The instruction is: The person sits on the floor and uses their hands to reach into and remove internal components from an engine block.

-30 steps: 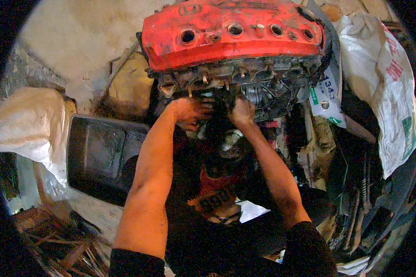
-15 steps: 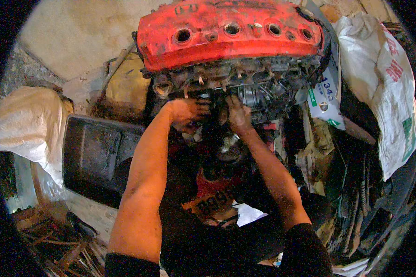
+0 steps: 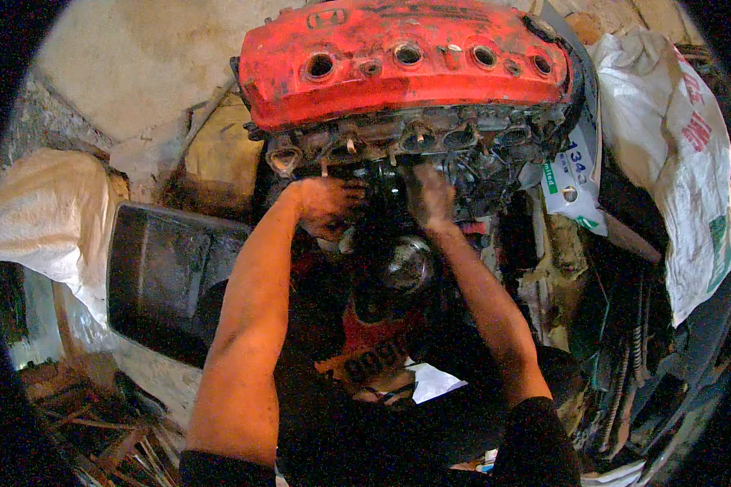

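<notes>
White sacking (image 3: 662, 146) flanks the red-topped engine (image 3: 406, 93); I judge handwork at its near side underway. Left hand (image 3: 323, 204) curled, right hand (image 3: 434, 199) blurred: I can't tell what the fingers (image 3: 350, 195) pinch; next likely needs steadiness.

Your left hand (image 3: 326, 207) and right hand (image 3: 432, 195) at the engine (image 3: 410, 115)

The engine stands at 12 o'clock, and its red cover (image 3: 398, 81) shows four large round holes in one row. You have both hands below this cover, against the dark side of the engine: the left between 10 and 11 o'clock, the right near 2 o'clock. Your left fingers are bent; your right hand is blurred, and I cannot tell what either hand holds. A shiny round part (image 3: 406, 264) sits close below centre. Toward 9 o'clock lies a black tray (image 3: 162, 260), with a pale sack (image 3: 49, 195) farther out. A white sack (image 3: 658, 154) hangs between 2 and 3 o'clock.
</notes>
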{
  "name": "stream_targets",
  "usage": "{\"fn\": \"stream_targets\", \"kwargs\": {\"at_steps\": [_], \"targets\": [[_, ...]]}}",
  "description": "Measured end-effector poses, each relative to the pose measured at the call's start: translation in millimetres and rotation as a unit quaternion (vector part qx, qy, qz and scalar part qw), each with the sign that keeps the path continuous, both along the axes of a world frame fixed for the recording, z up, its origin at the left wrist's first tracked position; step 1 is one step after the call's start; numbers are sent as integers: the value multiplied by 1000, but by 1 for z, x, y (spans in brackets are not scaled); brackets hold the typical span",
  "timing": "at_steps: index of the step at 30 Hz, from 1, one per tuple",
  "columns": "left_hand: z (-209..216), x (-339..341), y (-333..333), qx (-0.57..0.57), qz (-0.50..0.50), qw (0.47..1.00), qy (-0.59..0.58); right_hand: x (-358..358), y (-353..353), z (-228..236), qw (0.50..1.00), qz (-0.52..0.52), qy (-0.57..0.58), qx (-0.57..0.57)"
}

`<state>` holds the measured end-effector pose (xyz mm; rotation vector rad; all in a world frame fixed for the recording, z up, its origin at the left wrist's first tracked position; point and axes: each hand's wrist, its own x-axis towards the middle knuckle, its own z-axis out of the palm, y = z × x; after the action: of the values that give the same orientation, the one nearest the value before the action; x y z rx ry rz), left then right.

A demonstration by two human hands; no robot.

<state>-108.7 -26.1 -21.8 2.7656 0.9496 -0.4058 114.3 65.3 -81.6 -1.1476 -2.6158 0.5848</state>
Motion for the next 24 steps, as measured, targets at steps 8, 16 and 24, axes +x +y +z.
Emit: {"fn": "stream_targets", "kwargs": {"at_steps": [8,16,24], "targets": [[-25,-8,-2,28,-6,998,-53,-4,-5,16,955,96,20,278],[-12,-6,-7,3,33,998,-56,-10,-14,15,949,14,77,305],[-35,-3,7,154,-66,983,-71,16,12,-17,950,119,-69,280]]}}
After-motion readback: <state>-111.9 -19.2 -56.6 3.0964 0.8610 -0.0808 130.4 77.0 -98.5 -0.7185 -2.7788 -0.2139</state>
